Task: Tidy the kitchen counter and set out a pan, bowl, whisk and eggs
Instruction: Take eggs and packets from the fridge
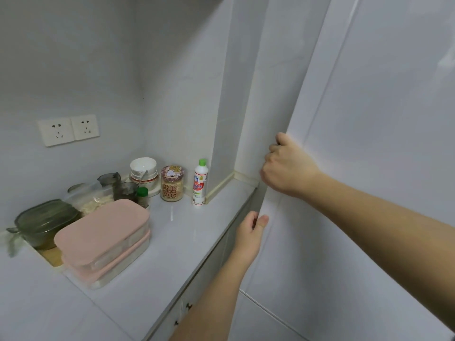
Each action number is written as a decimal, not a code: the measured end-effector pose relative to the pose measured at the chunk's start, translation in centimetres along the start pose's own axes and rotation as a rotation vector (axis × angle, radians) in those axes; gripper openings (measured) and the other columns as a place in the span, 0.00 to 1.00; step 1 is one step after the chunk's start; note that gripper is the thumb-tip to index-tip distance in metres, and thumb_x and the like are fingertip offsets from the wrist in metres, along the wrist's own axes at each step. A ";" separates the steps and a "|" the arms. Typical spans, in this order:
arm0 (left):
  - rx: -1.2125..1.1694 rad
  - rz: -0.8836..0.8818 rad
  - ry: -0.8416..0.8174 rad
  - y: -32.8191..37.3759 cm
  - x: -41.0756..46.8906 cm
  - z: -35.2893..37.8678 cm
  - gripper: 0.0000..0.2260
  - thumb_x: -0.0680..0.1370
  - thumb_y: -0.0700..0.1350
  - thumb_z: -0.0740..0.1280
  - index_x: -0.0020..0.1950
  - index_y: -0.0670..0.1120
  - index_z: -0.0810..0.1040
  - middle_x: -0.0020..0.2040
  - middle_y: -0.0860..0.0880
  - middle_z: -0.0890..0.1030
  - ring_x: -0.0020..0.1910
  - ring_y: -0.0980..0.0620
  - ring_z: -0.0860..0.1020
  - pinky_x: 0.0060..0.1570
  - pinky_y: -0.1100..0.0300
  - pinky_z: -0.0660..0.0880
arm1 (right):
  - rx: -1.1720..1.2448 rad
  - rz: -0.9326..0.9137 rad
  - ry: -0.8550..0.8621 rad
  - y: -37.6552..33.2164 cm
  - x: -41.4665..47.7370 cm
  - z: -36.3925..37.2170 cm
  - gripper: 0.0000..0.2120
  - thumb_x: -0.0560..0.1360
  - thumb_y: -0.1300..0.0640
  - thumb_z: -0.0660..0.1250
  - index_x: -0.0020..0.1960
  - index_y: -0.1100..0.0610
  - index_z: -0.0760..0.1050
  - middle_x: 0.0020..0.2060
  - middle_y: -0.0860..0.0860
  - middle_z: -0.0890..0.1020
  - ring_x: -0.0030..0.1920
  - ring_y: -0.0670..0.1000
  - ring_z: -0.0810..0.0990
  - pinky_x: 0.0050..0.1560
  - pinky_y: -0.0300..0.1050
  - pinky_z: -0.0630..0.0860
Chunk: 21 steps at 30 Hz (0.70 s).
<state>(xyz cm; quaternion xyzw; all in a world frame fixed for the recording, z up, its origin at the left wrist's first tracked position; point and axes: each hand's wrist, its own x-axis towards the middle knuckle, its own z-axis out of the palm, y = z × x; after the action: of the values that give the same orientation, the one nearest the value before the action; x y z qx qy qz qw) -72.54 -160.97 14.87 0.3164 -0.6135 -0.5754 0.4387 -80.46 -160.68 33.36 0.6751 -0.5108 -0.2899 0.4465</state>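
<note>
Both hands gripping white door point(369, 119) edge, left hand point(248, 232) below right hand point(288, 166), bowls point(143, 166) well left

— What can be read on the counter?
— One thing, really. The glass jar point(172, 183) has orange block letters on its side: "FEAR" on the top line and "DOG" on the bottom. The small line between them is too blurred to tell.
— And the white bottle point(200, 182) at the jar's 3 o'clock?
— Its label shows red characters and a small round emblem at 12 o'clock above them, but none is sharp enough to read.
</note>
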 end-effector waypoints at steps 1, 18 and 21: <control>0.007 0.001 0.009 0.2 -0.3 0.1 0.11 0.81 0.45 0.62 0.39 0.46 0.69 0.34 0.51 0.69 0.32 0.59 0.65 0.34 0.64 0.63 | 0.008 0.013 0.000 -0.1 -0.2 -0.2 0.10 0.62 0.59 0.70 0.23 0.54 0.74 0.21 0.48 0.75 0.27 0.50 0.66 0.42 0.49 0.53; 0.058 0.033 0.242 2.3 -10.6 -1.4 0.14 0.81 0.44 0.61 0.36 0.47 0.65 0.32 0.53 0.66 0.28 0.62 0.64 0.31 0.68 0.64 | -0.020 -0.051 0.249 -2.9 -5.0 -8.1 0.10 0.58 0.57 0.69 0.22 0.53 0.71 0.20 0.48 0.76 0.27 0.51 0.60 0.43 0.48 0.55; 0.081 0.039 0.307 2.9 -14.2 -1.7 0.13 0.81 0.44 0.61 0.37 0.46 0.65 0.33 0.52 0.67 0.29 0.62 0.64 0.31 0.68 0.65 | 0.011 -0.088 0.363 -3.9 -7.5 -10.8 0.14 0.57 0.58 0.71 0.20 0.52 0.66 0.19 0.48 0.75 0.26 0.51 0.61 0.43 0.47 0.56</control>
<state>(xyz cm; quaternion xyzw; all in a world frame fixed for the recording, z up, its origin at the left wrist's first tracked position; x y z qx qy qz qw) -64.75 -148.66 15.15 0.4060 -0.5680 -0.4864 0.5253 -71.95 -149.96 34.07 0.7404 -0.3933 -0.1801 0.5145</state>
